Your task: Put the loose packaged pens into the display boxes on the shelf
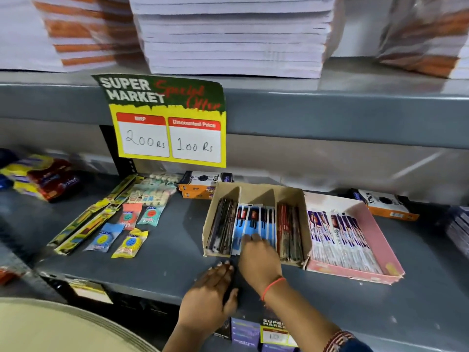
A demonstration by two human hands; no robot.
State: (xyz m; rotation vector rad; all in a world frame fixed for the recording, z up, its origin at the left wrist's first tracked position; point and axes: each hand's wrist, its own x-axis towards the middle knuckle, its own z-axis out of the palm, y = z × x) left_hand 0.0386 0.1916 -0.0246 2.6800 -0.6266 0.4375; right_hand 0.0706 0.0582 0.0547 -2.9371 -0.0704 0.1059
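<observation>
Blue pens in the box's middle slot, long axes 12-to-6, at 12 o'clock of right hand, fingers spread on their near ends, nothing clenched; left hand farther, flat on shelf, empty.

The shelf at the middle of the frame looks like painted grey metal, smooth and rather matt. The divided box is plain brown cardboard, rough and torn at its lower edge. The pen packets inside it are glossy plastic. The pink tray at the right is thin card, worn at the corners. The price sign at the upper left is printed paper. The stacks at the top are white paper.
</observation>
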